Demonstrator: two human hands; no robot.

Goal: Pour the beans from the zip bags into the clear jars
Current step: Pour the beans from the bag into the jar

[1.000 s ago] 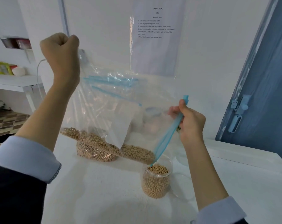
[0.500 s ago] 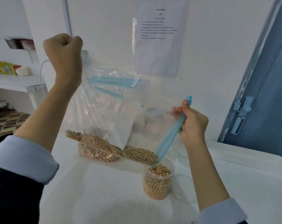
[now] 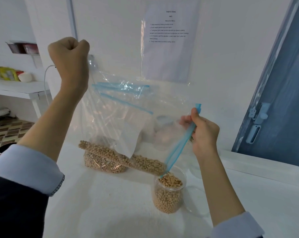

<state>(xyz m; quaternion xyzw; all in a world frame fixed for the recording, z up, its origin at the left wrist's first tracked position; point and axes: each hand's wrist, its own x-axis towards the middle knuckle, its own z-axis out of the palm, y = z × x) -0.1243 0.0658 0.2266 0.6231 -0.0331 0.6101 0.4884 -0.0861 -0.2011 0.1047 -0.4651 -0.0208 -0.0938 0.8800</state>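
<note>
The left hand point(image 3: 69, 55) fists the bag point(image 3: 128, 117) corner at 10 o'clock; the right hand point(image 3: 202, 133) pinches the blue zip strip point(image 3: 179, 146). Beans point(image 3: 126, 158) slide toward the jar point(image 3: 169, 193) at 5 o'clock. Keep the mouth over the rim and tilt gently.

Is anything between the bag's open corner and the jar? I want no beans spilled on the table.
Nothing visible does. The bag, held up by the left hand and right hand, has its low blue-zip corner right at the rim of the jar, with beans lined up along the lower edge towards it.
</note>
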